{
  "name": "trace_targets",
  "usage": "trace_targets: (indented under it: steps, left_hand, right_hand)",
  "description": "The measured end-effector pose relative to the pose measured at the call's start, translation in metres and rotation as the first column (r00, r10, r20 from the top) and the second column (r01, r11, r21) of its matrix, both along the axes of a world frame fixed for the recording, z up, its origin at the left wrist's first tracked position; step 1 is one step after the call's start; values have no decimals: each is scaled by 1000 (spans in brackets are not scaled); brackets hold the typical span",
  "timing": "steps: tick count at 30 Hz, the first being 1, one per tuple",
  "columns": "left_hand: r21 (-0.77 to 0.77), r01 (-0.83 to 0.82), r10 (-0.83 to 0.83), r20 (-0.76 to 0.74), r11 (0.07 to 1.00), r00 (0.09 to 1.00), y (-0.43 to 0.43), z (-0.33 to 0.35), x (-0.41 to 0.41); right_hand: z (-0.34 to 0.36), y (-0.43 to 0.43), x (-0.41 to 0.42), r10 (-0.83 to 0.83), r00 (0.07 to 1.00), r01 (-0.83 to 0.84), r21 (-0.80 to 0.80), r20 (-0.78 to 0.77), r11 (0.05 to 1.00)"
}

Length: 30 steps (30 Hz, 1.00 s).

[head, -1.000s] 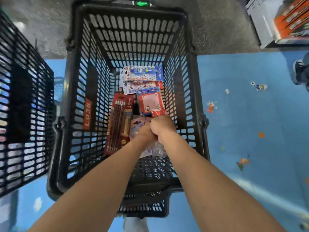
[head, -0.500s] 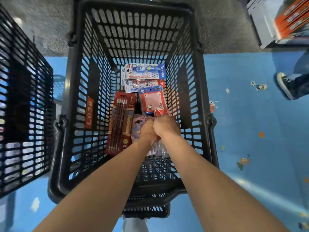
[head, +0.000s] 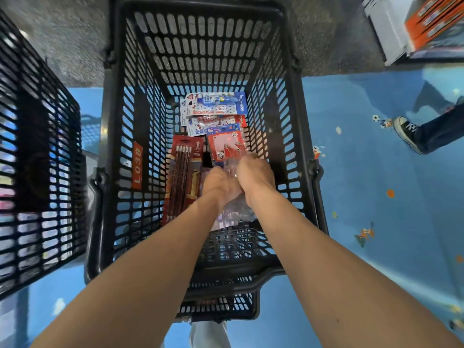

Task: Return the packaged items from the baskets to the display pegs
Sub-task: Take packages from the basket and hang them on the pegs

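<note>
Left hand (head: 221, 183) and right hand (head: 256, 175) slid forward, both squeezing one clear packet (head: 236, 209); more packs (head: 216, 104) wait in the basket (head: 200, 11).

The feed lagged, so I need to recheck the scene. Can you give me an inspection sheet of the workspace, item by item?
Surface: blue floor, with grey floor beyond the basket.
Job's things: black basket holds a pencil pack, a notepad pack and pen packs; a clear packet is in the hands; no display pegs in view.
Clutter: small coloured scraps on the blue floor.
Hands: left hand and right hand are inside the basket, both gripping the clear packet.
Cables: nothing seen.
Surroundings: second basket on the left; another person's shoe on the right; boxes at upper right.
</note>
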<state>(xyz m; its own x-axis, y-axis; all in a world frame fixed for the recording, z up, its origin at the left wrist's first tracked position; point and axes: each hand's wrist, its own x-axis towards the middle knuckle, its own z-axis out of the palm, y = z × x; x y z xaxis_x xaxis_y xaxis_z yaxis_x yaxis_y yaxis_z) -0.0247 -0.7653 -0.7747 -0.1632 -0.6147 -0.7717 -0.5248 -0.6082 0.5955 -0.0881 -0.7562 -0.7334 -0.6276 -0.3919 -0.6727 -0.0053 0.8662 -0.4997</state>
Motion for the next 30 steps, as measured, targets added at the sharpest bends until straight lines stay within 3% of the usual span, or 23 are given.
trace_targets:
  steps: [3, 7, 10, 15, 20, 25, 30]
  left_hand:
    - [-71, -25, 29, 62, 997, 998, -5, 12, 9]
    - [-117, -155, 135, -166, 981, 977, -6, 41, 28]
    - [-113, -136, 103, -255, 984, 962, -12, 68, 49]
    - [-195, -146, 49, -430, 970, 901, -22, 116, 99]
    - [-335, -135, -71, -536, 932, 841, -23, 204, 144]
    - [-480, -135, -175, -547, 867, 819, -41, 279, 206]
    - [-585, -173, -203, -519, 792, 830, -43, 359, 290]
  right_hand:
    - [10, 6, -4, 35, 999, -34, -71, 6, 997]
    - [26, 6, 11, 69, 990, -38, -245, 121, 969]
    - [50, 3, 16, 94, 965, -4, -349, 243, 937]
    - [101, -14, 42, 103, 949, 58, -484, 298, 873]
    - [170, -22, 85, 237, 936, -24, -622, 262, 783]
    - [259, -38, 135, 301, 925, -48, -716, 231, 696]
    - [350, -47, 202, 492, 867, -263, -766, 79, 586]
